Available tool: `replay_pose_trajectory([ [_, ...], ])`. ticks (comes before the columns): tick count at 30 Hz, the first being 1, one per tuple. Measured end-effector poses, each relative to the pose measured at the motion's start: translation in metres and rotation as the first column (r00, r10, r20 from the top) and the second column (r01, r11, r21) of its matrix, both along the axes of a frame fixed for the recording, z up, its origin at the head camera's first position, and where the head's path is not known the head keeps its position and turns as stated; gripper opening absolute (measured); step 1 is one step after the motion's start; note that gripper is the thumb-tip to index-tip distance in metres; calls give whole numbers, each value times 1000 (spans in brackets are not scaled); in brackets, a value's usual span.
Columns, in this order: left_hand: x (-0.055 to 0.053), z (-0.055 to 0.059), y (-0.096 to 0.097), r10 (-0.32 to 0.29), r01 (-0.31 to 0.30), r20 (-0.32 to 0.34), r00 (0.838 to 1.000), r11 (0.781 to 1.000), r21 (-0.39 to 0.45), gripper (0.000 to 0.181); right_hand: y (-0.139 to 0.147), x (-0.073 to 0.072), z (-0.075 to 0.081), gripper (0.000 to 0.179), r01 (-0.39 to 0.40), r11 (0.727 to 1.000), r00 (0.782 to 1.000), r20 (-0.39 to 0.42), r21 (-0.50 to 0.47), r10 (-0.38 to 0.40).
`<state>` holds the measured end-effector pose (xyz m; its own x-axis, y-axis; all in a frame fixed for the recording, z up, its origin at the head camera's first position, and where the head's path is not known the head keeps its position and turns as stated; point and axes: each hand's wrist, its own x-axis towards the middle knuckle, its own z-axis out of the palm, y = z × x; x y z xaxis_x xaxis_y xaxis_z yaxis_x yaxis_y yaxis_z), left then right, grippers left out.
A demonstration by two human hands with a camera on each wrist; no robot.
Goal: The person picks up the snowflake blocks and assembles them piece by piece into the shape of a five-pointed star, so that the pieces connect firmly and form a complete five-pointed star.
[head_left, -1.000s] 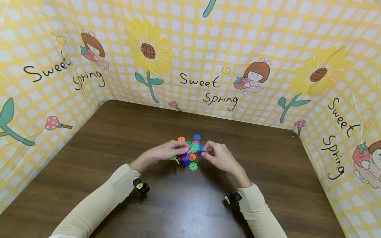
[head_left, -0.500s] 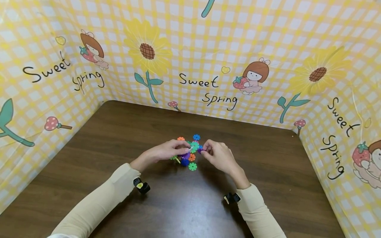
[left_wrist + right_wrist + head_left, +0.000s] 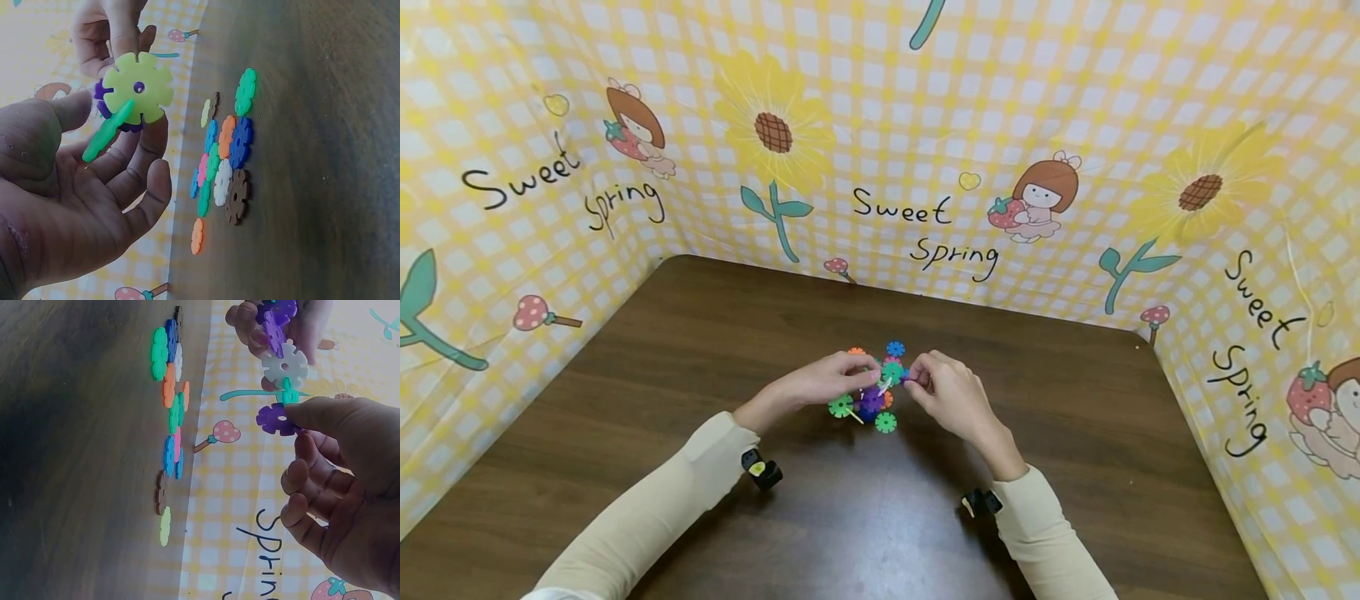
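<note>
A chain of slotted plastic building discs is held up between both hands. In the head view my left hand is on its left part; in the left wrist view the thumb and fingers grip a purple disc, mostly behind a yellow-green disc. An edge-on green disc is slotted into the yellow-green one. My right hand pinches the chain's other end: in the right wrist view thumb and fingers are on a purple disc. A small edge-on green disc links that to a white disc.
Several loose discs lie on the brown wooden table below the hands, including a blue disc and a green disc. A yellow checked cloth stands around the table's back and sides.
The chain's left end has tilted, so its green disc shows more fully below the left hand. Both hands have shifted only slightly and keep hold.
</note>
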<state>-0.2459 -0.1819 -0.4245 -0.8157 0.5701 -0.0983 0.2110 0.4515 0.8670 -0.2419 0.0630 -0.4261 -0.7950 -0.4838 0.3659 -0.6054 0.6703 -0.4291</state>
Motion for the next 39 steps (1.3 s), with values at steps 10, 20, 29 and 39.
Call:
replay_pose_trajectory([
  [10,-2,-4,12,45,-43,-35,998,998,45,23,-4,-1,-6,12,-118,985,992,-69,-128,110],
  [20,-1,1,14,62,-55,-83,995,995,79,27,-7,1,-6,15,-124,969,992,-51,-213,116],
  [29,-2,1,13,61,-54,-115,991,996,66,28,-6,2,-6,12,-151,966,986,-97,-212,133],
  [39,-2,3,15,97,-88,-94,991,992,94,30,-7,4,-2,13,-175,959,978,-148,-222,144],
])
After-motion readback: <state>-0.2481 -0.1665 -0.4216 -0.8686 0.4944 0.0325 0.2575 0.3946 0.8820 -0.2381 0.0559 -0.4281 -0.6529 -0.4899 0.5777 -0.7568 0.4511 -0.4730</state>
